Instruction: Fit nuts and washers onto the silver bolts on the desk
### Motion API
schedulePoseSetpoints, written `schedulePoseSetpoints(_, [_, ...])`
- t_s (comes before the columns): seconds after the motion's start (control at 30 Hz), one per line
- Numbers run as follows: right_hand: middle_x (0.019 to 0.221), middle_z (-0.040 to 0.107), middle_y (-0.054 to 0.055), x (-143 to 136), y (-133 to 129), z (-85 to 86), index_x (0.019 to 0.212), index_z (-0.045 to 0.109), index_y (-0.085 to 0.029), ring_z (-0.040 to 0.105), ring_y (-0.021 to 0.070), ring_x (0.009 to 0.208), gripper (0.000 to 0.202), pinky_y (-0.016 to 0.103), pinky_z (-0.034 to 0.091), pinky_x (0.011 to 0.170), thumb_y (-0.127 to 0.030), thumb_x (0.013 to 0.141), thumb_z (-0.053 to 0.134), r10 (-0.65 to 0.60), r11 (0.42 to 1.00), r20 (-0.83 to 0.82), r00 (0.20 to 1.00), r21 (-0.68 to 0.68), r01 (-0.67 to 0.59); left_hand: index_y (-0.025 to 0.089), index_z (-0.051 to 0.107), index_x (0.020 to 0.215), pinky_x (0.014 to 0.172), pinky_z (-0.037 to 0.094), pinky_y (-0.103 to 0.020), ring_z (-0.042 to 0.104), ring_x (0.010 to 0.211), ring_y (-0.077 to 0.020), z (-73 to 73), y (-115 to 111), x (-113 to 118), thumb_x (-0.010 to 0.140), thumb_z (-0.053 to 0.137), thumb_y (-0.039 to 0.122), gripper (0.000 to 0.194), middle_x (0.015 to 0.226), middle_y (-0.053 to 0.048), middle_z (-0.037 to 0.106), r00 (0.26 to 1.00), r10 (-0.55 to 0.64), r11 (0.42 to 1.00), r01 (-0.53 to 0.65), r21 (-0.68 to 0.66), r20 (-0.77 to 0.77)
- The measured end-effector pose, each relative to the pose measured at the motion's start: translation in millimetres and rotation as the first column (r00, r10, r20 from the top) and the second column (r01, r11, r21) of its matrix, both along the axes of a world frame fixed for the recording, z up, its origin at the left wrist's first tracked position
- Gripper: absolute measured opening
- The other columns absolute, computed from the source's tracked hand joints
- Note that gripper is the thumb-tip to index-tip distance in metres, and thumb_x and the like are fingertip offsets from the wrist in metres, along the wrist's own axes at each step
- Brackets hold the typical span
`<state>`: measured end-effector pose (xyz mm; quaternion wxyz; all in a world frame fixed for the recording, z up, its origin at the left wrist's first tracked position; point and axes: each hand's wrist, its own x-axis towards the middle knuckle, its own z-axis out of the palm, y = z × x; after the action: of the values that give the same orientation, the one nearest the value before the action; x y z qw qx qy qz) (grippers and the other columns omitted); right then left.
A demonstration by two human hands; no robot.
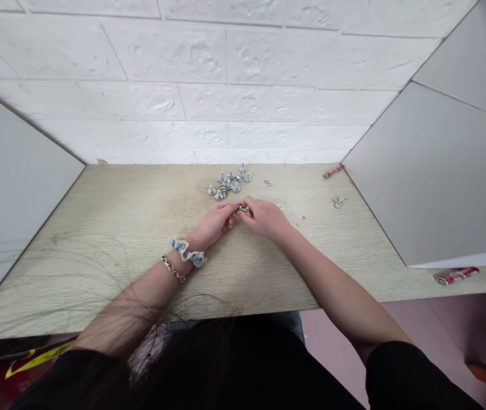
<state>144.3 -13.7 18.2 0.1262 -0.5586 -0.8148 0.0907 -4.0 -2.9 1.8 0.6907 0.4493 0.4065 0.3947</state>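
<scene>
One metal bolt (pixel 243 209): held just on the near side of the bolt cluster (pixel 227 184), long axis roughly crosswise. Pinched by the fingers of left hand (pixel 216 223) and right hand (pixel 267 217), neither nearer. Washer (pixel 281 207): seen right of the bolt cluster.

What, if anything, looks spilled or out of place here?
Brown specks mark the pale tabletop left of the bolts. They look odd against the plainer surface; whether grit or wear, I can't tell.
</scene>
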Motion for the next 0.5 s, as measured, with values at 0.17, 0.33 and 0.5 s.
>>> schedulePoseSetpoints(0.17, [0.082, 0.066, 0.004, -0.3, -1.2, 0.9, 0.104, 0.049, -0.018, 0.057, 0.0171, 0.068, 0.023, 0.026, 0.03, 0.056, -0.031, 0.086, 0.043, 0.008, 1.0, -0.005, 1.0, -0.001, -0.008, 0.013, 0.059, 0.068, 0.041, 0.022, -0.018, 0.032, 0.044, -0.003, -1.7, 0.4, -0.6, 0.073, 0.064, 0.037, 0.025, 0.056, 0.004, 0.042, 1.0, -0.003, 1.0, 0.003, -0.005, -0.006])
schedulePoseSetpoints(0.33, [0.089, 0.066, 0.006, 0.1, -1.3, 0.2, 0.103, 0.049, -0.018, 0.058, 0.0171, 0.069, 0.021, 0.026, 0.03, 0.056, -0.028, 0.087, 0.041, 0.022, 1.0, -0.007, 1.0, -0.016, -0.022, 0.014, 0.056, 0.065, 0.041, 0.021, -0.019, 0.032, 0.043, -0.0036, -2.1, 0.0, 0.4, 0.071, 0.065, 0.04, 0.029, 0.054, 0.005, 0.041, 1.0, -0.007, 1.0, 0.007, 0.021, -0.026])
schedulePoseSetpoints(0.5, [0.09, 0.066, 0.006, -0.3, -1.2, -1.0, 0.101, 0.05, -0.018, 0.058, 0.0184, 0.072, 0.021, 0.027, 0.03, 0.056, -0.03, 0.087, 0.04, 0.024, 0.999, -0.006, 1.0, -0.024, -0.024, 0.015, 0.056, 0.066, 0.042, 0.021, -0.02, 0.032, 0.043, -0.0048, -0.3, -0.6, 0.9, 0.074, 0.059, 0.044, 0.03, 0.052, 0.005, 0.04, 0.985, -0.013, 0.993, 0.034, 0.117, -0.171])
